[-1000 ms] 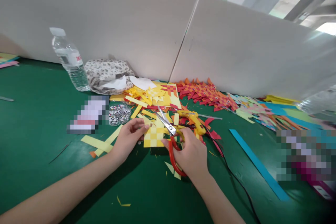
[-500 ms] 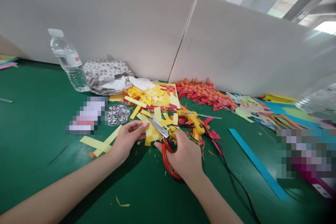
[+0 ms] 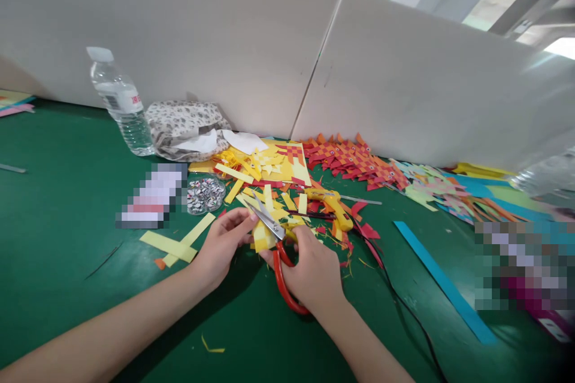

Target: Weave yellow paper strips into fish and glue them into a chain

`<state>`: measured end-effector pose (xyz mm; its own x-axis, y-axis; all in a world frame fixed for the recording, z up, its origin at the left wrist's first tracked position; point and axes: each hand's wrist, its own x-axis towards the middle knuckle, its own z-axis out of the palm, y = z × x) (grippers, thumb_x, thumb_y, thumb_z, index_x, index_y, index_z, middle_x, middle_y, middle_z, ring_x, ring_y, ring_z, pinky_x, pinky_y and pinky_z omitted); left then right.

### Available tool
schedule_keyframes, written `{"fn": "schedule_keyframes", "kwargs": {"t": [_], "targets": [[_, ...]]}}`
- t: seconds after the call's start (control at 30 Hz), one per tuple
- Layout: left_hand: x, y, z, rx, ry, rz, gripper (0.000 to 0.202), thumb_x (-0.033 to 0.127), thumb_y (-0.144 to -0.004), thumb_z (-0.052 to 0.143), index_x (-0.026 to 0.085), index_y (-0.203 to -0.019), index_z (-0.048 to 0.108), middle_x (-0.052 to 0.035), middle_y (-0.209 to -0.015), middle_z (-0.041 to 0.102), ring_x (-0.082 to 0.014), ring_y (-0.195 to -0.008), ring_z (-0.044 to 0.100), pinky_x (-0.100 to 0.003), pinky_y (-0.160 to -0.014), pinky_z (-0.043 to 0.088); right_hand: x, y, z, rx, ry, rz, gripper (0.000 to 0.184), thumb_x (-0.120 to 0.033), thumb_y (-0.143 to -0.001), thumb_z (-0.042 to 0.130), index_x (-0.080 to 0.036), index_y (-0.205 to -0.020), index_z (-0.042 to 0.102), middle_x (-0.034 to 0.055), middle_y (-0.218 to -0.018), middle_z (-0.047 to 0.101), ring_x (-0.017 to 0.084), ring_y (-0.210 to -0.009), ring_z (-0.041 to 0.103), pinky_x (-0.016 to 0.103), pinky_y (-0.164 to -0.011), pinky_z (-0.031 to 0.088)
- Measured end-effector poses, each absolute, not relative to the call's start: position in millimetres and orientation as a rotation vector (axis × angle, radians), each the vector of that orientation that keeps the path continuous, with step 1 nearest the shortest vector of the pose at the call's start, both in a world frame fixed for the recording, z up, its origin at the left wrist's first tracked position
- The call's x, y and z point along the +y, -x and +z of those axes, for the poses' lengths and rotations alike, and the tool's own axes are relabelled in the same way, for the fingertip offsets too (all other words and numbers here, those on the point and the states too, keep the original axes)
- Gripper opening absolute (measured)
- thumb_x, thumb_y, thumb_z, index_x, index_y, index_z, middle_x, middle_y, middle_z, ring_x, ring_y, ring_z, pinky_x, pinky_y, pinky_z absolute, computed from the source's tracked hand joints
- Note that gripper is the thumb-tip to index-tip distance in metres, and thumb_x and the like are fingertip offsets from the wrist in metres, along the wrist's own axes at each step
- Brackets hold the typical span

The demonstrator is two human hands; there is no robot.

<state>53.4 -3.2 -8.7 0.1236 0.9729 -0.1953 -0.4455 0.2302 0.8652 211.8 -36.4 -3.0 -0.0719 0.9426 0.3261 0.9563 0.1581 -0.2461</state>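
Observation:
Between the fingers of my left hand [image 3: 224,245] is a small yellow woven paper piece [image 3: 263,239] with a pale and bright check pattern. My right hand [image 3: 314,266] grips red-handled scissors [image 3: 281,272], their blades pointing up and left across the paper. The blades are slightly apart near the tips. Just beyond both hands lie yellow paper strips [image 3: 268,194] and scraps. A yellow glue gun [image 3: 335,206] rests to the right of them.
Behind stand a water bottle [image 3: 123,111] and a patterned cloth bundle [image 3: 188,125]. A container of googly eyes [image 3: 205,194] sits beside a blurred-out phone-like object [image 3: 153,197]. Red-orange woven paper fish [image 3: 350,158] are piled along the partition [image 3: 404,84]. A blue strip [image 3: 442,278] and black cord [image 3: 404,305] lie right.
The paper piece has tilted in my fingers, and the scissors have shifted slightly with my right hand. The whole view has moved a little.

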Motion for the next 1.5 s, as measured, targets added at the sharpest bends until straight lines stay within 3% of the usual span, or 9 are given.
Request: {"fn": "schedule_keyframes", "kwargs": {"t": [0.67, 0.93, 1.1, 1.5], "targets": [[-6, -55, -14, 0.714, -0.585, 1.072, 0.014, 0.03, -0.073, 0.07, 0.018, -0.073, 0.062, 0.0044, -0.072, 0.064, -0.0049, -0.06, 0.057, -0.014, -0.058, 0.047, -38, -212, -1, -2.035, 1.766, -0.059, 0.038, -0.057, -0.073, 0.052, -0.019, -0.074, 0.048, 0.0006, -0.066, 0.058, 0.013, -0.052, 0.053, 0.023, -0.049, 0.029], [-2, -53, -19, 0.655, -0.521, 1.002, 0.018, 0.03, -0.07, 0.073, 0.018, -0.082, 0.066, 0.0021, -0.067, 0.062, -0.0081, -0.062, 0.059, -0.018, -0.062, 0.049, -39, -215, 0, -2.033, 1.737, -0.055, 0.038, -0.057, -0.07, 0.056, -0.02, -0.07, 0.046, -0.001, -0.063, 0.055, 0.012, -0.051, 0.05, 0.023, -0.05, 0.028], [-2, -53, -18, 0.611, -0.502, 0.962, 0.025, 0.031, -0.068, 0.074, 0.017, -0.087, 0.065, -0.0006, -0.075, 0.065, -0.0109, -0.066, 0.061, -0.02, -0.061, 0.049, -39, -215, 0, -2.023, 1.704, -0.058, 0.039, -0.057, -0.069, 0.057, -0.02, -0.068, 0.046, -0.0016, -0.061, 0.054, 0.011, -0.048, 0.048, 0.023, -0.049, 0.028], [-1, -51, -21, 0.61, -0.521, 0.977, 0.02, 0.027, -0.071, 0.072, 0.018, -0.086, 0.065, -0.001, -0.079, 0.067, -0.0108, -0.068, 0.062, -0.021, -0.063, 0.05, -38, -217, 0, -2.035, 1.691, -0.084, 0.039, -0.057, -0.068, 0.058, -0.02, -0.066, 0.047, -0.0018, -0.059, 0.055, 0.012, -0.049, 0.049, 0.023, -0.05, 0.027]]}}
